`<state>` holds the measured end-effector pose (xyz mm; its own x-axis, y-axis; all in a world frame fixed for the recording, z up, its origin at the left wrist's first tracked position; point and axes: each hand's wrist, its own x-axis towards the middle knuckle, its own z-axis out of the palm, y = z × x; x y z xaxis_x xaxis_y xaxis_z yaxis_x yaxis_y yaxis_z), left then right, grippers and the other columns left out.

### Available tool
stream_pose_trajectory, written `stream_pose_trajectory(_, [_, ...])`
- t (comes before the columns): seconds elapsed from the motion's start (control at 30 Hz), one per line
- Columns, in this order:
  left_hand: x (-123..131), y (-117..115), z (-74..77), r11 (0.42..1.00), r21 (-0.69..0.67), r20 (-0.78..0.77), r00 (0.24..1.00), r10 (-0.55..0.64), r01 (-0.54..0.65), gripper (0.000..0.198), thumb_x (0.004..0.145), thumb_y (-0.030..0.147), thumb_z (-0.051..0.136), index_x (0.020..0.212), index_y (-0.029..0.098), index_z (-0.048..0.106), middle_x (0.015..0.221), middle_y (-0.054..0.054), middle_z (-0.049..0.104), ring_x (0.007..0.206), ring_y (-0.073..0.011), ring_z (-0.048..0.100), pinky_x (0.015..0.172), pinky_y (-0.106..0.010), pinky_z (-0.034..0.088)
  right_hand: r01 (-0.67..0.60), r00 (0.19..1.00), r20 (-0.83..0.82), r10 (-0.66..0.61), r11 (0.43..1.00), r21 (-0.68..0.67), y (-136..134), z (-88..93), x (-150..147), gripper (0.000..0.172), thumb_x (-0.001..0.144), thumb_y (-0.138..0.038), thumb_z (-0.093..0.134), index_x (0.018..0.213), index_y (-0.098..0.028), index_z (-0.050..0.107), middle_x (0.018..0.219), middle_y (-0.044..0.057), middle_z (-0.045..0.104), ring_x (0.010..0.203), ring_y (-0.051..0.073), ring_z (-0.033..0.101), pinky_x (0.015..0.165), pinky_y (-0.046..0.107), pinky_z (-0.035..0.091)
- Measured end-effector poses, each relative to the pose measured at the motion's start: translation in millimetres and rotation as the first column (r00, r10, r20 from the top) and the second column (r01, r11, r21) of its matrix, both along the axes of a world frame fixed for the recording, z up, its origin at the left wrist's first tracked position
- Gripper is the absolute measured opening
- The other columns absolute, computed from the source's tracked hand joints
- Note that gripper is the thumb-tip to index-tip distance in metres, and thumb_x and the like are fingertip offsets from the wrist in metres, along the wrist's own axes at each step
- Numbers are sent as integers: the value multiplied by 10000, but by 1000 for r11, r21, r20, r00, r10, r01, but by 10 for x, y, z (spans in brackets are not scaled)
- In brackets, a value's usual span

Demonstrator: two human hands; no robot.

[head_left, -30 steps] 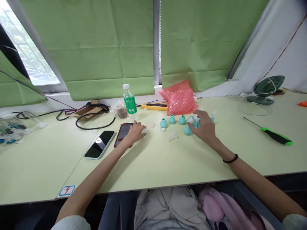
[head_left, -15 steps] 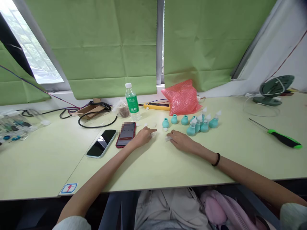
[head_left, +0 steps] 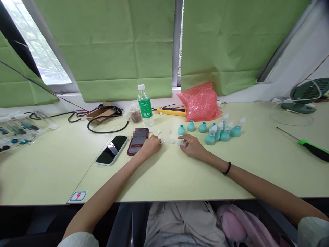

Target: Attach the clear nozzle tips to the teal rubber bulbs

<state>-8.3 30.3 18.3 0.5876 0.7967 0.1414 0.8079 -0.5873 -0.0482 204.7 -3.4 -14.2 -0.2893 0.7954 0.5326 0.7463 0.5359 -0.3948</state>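
My right hand rests on the table, thumb and forefinger curved round a small translucent white plastic piece. To its left, my left hand lies beside the red-cased phone, fingers curled down; whatever is under them is hidden. Between the hands lie more loose white pieces. Just beyond my right hand stand several turquoise bulbs with open necks. Further right is a cluster of turquoise bulbs topped with pointed translucent white tips.
A water bottle, a yellow tool and a pink bubble-wrap bag stand at the back. Left are a second phone, black cable and clear containers. A screwdriver and a small fan are right.
My left hand has drawn back slightly to the left, its pointing forefinger now curled in. My right hand has shifted its grasp on a white piece. The camera view has turned slightly left.
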Motion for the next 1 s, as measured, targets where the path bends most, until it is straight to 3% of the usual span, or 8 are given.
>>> stream_pose_trajectory(0.3, [35,-3,-73,998,-48,122,992,42,-37,191,726,228,438,786,139,595,738,-78,579,723,-172,528,606,-250,402,55,998,45,-48,982,-180,-64,169,46,236,679,-244,478,867,-163,596,659,24,616,535,115,520,564,249,418])
stream_pose_trajectory(0.47, [46,-32,-43,997,-39,207,975,80,-73,186,715,268,454,749,144,589,748,-76,594,693,-172,541,571,-248,405,-125,986,67,152,946,-299,-76,232,132,329,650,-155,462,949,-185,596,749,30,621,539,97,521,536,211,419])
stream_pose_trajectory(0.53, [63,-59,-25,997,-41,320,944,82,-73,199,713,287,457,749,140,586,721,-68,604,658,-161,547,573,-250,414,-174,974,85,208,938,-300,-75,245,159,338,635,-115,450,922,-197,611,805,33,616,572,98,525,555,210,420])
stream_pose_trajectory(0.67, [115,-129,-44,994,-98,580,814,20,45,179,692,253,483,755,127,593,653,-41,612,609,-119,551,598,-225,439,-146,981,97,170,966,-213,-99,244,140,317,640,-107,448,888,-194,626,741,36,610,581,105,507,596,239,413])
stream_pose_trajectory(0.8, [178,-194,-94,958,-227,755,653,59,175,166,658,263,528,714,124,600,663,-31,608,600,-108,546,549,-206,459,-186,980,-119,157,938,-291,-143,182,31,269,658,-188,486,896,-173,609,641,18,578,520,89,483,533,227,415])
stream_pose_trajectory(0.93, [218,-225,-89,868,-390,823,540,178,307,202,633,273,568,723,96,606,699,-54,619,565,-109,548,517,-214,475,-351,878,-468,102,801,-485,-167,109,-93,327,694,-297,486,980,-144,523,590,-2,546,459,81,487,458,225,429])
stream_pose_trajectory(1.0, [222,-235,-78,859,-397,834,518,191,322,211,639,276,566,737,95,610,713,-62,623,589,-120,558,534,-226,482,-384,840,-540,58,766,-515,-170,87,-130,363,692,-333,495,997,-136,491,585,-1,552,449,86,496,447,233,437])
